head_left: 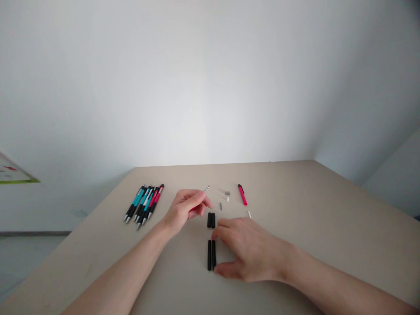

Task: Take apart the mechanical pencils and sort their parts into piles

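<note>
My left hand (187,208) is closed around a red pen barrel (194,208), most of it hidden by the fingers. A thin silvery refill tip (207,188) sticks out beyond that hand. Lower and to the right, my right hand (244,249) has its thumb and index finger at the two ends of a long black tube (214,255) lying on the table. Parallel and close beside it is another long black tube (209,255). Just beyond these, a pair of short black rubber grips (211,220) lies side by side.
Assembled teal and red pens (144,204) lie in a row at the left. Beyond my hands are small silver tips (227,192), a spring (221,206), a red pen barrel with black clip (242,194) and a white refill piece (249,214). A wall (210,87) borders the table (311,205).
</note>
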`<state>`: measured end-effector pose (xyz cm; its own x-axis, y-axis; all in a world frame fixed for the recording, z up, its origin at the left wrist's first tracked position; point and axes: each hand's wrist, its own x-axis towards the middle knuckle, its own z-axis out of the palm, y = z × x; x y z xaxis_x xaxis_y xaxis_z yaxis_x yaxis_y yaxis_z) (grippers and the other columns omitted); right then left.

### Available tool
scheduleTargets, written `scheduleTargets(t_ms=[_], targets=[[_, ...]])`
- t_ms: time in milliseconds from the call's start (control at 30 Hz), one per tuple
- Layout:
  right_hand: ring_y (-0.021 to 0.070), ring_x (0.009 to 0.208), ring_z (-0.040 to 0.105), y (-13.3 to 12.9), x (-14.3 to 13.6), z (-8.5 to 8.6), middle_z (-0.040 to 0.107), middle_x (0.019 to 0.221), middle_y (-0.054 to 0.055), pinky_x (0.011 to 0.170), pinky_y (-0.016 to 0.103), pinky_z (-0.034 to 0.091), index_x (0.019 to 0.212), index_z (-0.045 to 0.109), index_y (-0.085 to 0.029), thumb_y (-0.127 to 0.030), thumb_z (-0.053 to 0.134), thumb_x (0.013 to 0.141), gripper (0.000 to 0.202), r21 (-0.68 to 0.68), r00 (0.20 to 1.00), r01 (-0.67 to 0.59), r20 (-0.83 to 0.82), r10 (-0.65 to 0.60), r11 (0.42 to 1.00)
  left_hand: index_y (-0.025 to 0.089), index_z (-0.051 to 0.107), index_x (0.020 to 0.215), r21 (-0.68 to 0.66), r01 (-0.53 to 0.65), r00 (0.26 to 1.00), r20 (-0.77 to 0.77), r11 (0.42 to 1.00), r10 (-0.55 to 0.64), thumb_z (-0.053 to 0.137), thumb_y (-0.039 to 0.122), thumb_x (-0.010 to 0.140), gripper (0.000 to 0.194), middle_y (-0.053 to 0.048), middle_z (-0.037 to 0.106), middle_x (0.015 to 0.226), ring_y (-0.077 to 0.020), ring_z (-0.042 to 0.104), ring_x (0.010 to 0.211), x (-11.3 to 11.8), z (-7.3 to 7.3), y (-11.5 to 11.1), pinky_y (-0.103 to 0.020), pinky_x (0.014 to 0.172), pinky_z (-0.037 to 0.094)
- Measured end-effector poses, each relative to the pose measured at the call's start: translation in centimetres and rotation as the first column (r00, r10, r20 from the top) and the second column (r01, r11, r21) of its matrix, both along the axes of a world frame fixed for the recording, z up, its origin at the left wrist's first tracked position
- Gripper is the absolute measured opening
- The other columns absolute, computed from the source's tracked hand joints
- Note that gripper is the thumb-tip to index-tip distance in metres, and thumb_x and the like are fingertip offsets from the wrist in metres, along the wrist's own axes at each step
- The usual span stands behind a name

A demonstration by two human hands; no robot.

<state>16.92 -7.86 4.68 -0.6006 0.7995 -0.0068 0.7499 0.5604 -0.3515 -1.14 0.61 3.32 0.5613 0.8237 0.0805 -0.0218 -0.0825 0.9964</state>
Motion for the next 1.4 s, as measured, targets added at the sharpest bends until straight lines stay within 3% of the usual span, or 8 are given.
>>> scheduleTargets(t_ms=[633, 800, 900, 1000, 1133, 1300, 1400], targets=[[0.0219, 0.081, 0.061, 0.0, 0.0, 0.1, 0.064, 0.091, 0.006, 0.068, 0.030, 0.041, 0.102, 0.063, -0.019, -0.044, 0.067, 0.071, 0.040, 0.024, 1.000, 0.007, -0.027, -0.006, 1.000, 0.009, 0.068, 0.069, 0.009, 0.009, 1.000, -0.017, 1.000, -0.009, 0.052, 0.049, 0.082, 0.044, -0.001, 0.050, 0.050, -0.0054, 0.031, 0.042, -0.2, 0.1, 0.0, -0.024, 0.043, 0.013], [0.0145, 0.066, 0.056, 1.1, 0.6, -0.7, 0.062, 0.077, 0.003, 0.062, 0.026, 0.039, 0.096, 0.062, -0.019, -0.026, 0.055, 0.083, 0.017, 0.165, 0.957, 0.183, -0.257, -0.137, 0.969, 0.009, 0.067, 0.072, 0.033, 0.031, 0.996, -0.083, 0.999, -0.029, 0.051, 0.048, 0.082, 0.043, -0.002, 0.051, 0.051, -0.0071, 0.033, 0.043, -0.2, -0.1, 0.1, -0.023, 0.044, 0.018], [0.0126, 0.062, 0.053, 2.0, 1.0, -1.2, 0.061, 0.079, 0.003, 0.060, 0.025, 0.040, 0.107, 0.058, -0.019, -0.028, 0.052, 0.087, 0.023, 0.245, 0.869, 0.332, -0.455, -0.194, 0.911, 0.010, 0.066, 0.069, 0.162, 0.102, 0.977, -0.199, 0.982, -0.069, 0.048, 0.048, 0.084, 0.044, -0.003, 0.053, 0.053, -0.0101, 0.041, 0.050, -0.1, -0.3, 0.0, -0.023, 0.049, 0.027], [0.0118, 0.062, 0.051, 2.4, 1.3, -1.4, 0.061, 0.080, 0.003, 0.060, 0.024, 0.040, 0.106, 0.058, -0.019, -0.031, 0.053, 0.088, 0.023, 0.289, 0.857, 0.296, -0.501, -0.120, 0.911, 0.013, 0.058, 0.056, 0.289, 0.169, 0.942, -0.330, 0.942, -0.068, 0.046, 0.044, 0.087, 0.046, -0.002, 0.053, 0.053, -0.0112, 0.044, 0.053, 0.0, -0.5, -0.3, -0.023, 0.053, 0.031], [0.0119, 0.064, 0.051, 2.6, 1.3, -1.5, 0.059, 0.073, 0.003, 0.060, 0.024, 0.039, 0.089, 0.063, -0.018, -0.027, 0.049, 0.091, 0.017, 0.312, 0.862, 0.225, -0.505, -0.039, 0.923, 0.014, 0.054, 0.055, 0.323, 0.202, 0.908, -0.415, 0.925, -0.054, 0.044, 0.040, 0.088, 0.044, -0.001, 0.053, 0.053, -0.0103, 0.043, 0.050, 0.1, -0.6, -0.5, -0.022, 0.052, 0.031], [0.0106, 0.057, 0.046, 2.7, 1.5, -1.3, 0.057, 0.068, 0.001, 0.057, 0.024, 0.037, 0.085, 0.064, -0.018, -0.027, 0.049, 0.090, 0.019, 0.283, 0.827, 0.253, -0.560, -0.055, 0.925, 0.014, 0.055, 0.055, 0.332, 0.204, 0.898, -0.439, 0.921, -0.041, 0.042, 0.039, 0.089, 0.044, -0.001, 0.055, 0.054, -0.0107, 0.046, 0.051, 0.1, -0.5, -0.5, -0.022, 0.052, 0.032], [0.0102, 0.053, 0.042, 3.0, 1.9, -1.4, 0.055, 0.064, 0.000, 0.053, 0.024, 0.036, 0.081, 0.063, -0.017, -0.031, 0.049, 0.090, 0.022, 0.242, 0.785, 0.334, -0.607, -0.126, 0.911, 0.014, 0.059, 0.058, 0.355, 0.176, 0.894, -0.449, 0.918, 0.002, 0.042, 0.040, 0.089, 0.044, -0.001, 0.054, 0.054, -0.0106, 0.046, 0.050, 0.1, -0.5, -0.4, -0.022, 0.052, 0.032]])
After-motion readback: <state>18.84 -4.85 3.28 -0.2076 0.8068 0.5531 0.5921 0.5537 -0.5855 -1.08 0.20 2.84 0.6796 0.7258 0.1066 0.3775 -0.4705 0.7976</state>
